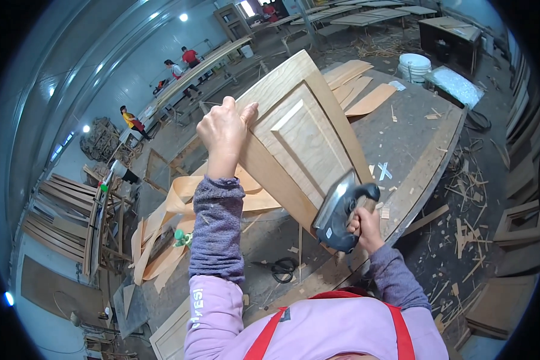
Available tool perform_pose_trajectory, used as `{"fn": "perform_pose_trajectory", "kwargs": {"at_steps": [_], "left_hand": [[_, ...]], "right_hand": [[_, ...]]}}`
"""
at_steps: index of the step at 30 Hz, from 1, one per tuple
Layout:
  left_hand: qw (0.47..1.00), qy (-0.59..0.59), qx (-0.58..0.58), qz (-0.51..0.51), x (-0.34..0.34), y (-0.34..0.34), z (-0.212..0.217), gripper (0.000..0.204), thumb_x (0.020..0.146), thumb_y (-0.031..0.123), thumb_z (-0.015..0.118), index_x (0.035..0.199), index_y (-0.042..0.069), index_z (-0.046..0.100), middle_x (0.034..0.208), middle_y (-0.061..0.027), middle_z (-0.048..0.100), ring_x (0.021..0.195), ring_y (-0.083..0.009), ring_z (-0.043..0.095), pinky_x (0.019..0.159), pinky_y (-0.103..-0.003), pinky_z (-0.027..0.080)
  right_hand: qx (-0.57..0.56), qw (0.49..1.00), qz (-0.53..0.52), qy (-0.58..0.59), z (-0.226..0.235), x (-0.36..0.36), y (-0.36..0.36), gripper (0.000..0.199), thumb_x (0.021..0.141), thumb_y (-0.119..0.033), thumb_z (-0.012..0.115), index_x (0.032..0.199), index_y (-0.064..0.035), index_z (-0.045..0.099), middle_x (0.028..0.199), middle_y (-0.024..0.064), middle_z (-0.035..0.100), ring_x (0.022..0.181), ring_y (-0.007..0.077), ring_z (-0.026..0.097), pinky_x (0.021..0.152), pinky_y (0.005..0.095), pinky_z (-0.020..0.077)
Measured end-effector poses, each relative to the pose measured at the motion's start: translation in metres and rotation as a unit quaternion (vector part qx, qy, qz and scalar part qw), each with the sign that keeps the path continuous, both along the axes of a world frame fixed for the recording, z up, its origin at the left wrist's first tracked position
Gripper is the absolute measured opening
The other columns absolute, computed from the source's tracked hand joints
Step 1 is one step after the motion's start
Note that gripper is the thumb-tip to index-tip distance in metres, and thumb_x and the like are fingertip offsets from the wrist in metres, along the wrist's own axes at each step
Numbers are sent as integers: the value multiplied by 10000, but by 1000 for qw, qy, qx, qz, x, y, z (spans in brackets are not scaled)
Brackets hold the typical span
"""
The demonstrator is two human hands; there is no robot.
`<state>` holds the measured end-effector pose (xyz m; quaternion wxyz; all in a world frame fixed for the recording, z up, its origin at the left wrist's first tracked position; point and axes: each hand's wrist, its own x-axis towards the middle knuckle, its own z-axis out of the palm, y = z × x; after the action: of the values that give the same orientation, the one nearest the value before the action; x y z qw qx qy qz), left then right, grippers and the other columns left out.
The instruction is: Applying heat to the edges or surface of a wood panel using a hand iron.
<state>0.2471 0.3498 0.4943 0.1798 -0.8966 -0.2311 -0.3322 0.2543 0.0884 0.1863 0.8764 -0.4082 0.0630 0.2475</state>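
A pale wooden cabinet door [312,138] with a raised centre panel stands tilted up on the workbench. My left hand [225,123] grips its left edge near the top, thumb over the front face. Wrapped round the handle of a clothes iron [345,216], my right hand [366,227] holds it against the lower part of the door, soleplate toward the wood. Black-handled scissors [283,269] lie on the bench below the door. Long strips of wood veneer [177,201] are heaped to the left, by a small green-topped bottle [181,238].
More veneer sheets [372,99] lie at the workbench's [414,126] far side. A white bucket [414,67] and a plastic-wrapped bundle [456,86] stand beyond. Offcuts [471,237] litter the floor at right. Stacked boards [66,219] fill the left. Several people work in the distance.
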Motion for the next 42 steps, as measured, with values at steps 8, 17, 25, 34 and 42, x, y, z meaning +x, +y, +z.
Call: {"fn": "perform_pose_trajectory", "kwargs": {"at_steps": [8, 17, 25, 34, 42], "left_hand": [[999, -33, 25, -19, -9, -16, 8, 542, 817, 641, 659, 857, 101, 665, 771, -128, 707, 725, -284, 725, 597, -395, 559], [991, -104, 66, -56, -25, -39, 17, 493, 827, 596, 673, 815, 105, 624, 753, -94, 668, 678, -252, 700, 590, -394, 541], [988, -126, 39, -78, -28, -45, 16, 464, 837, 563, 672, 789, 105, 610, 744, -89, 654, 675, -246, 685, 596, -382, 519], [982, -168, 62, -67, -22, -38, 9, 409, 897, 493, 634, 779, 101, 625, 727, -80, 635, 677, -253, 664, 618, -396, 487], [977, -184, 88, -60, -21, -45, 12, 389, 964, 420, 567, 750, 98, 605, 703, -86, 630, 658, -278, 651, 603, -411, 486]], "right_hand": [[89, 981, -62, 159, -61, -39, 0, 123, 856, -42, 576, 793, -99, 488, 669, 1, 479, 511, 111, 456, 456, 289, 408], [-22, 997, -71, 31, -10, -75, -22, 131, 852, -53, 607, 836, -99, 485, 668, 9, 482, 487, 116, 485, 430, 289, 432], [-226, 955, -186, -53, -44, -80, -159, 170, 859, -83, 607, 930, -100, 453, 682, 20, 486, 446, 117, 488, 365, 291, 438], [-531, 818, -220, 12, -234, -83, -357, 323, 820, -63, 623, 1132, -26, 545, 873, 130, 641, 762, 302, 687, 497, 403, 556], [-612, 775, -154, -13, -266, -87, -398, 339, 794, -69, 640, 1123, -22, 573, 913, 143, 661, 835, 319, 685, 593, 424, 562]]}}
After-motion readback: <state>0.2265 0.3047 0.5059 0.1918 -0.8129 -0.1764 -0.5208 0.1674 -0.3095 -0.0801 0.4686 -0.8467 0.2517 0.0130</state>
